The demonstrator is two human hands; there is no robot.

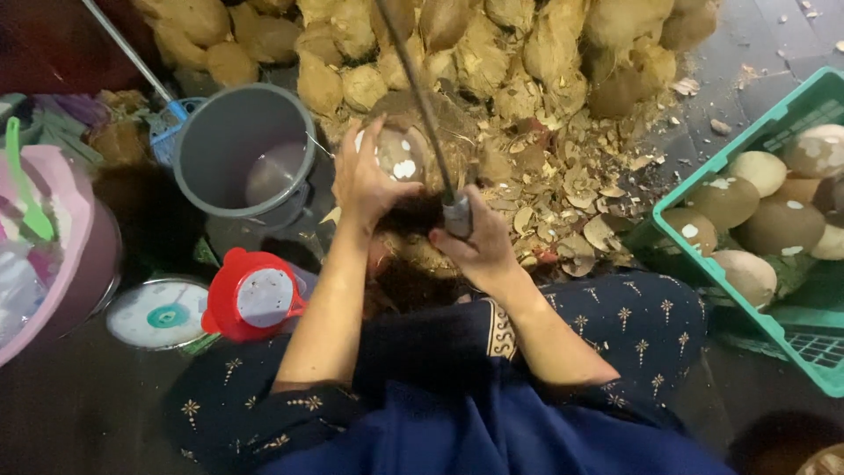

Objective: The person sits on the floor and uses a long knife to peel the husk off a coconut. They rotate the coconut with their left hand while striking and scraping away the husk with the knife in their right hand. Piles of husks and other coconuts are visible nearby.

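At my far left sits a pink basin with a green spoon lying in it. Next to it, on the floor, are a round white lid and a red jug. Above those stands a grey bucket with a little liquid at the bottom.

My left hand is spread over the left side of the coconut, fingers up and thumb against the shell, steadying it in front of my knees. The coconut is brown with white patches where the skin is scraped off; I cannot tell which way its long axis runs, as my hand and the husk hide much of it.

My right hand is closed tight around the handle of a long blade. The blade's long axis runs from my fist up and slightly left, its tip out of view at the top, crossing the coconut's right side.

Behind lies a heap of husks, with shell chips scattered right of my hands. At far right, a green crate holds peeled coconuts.
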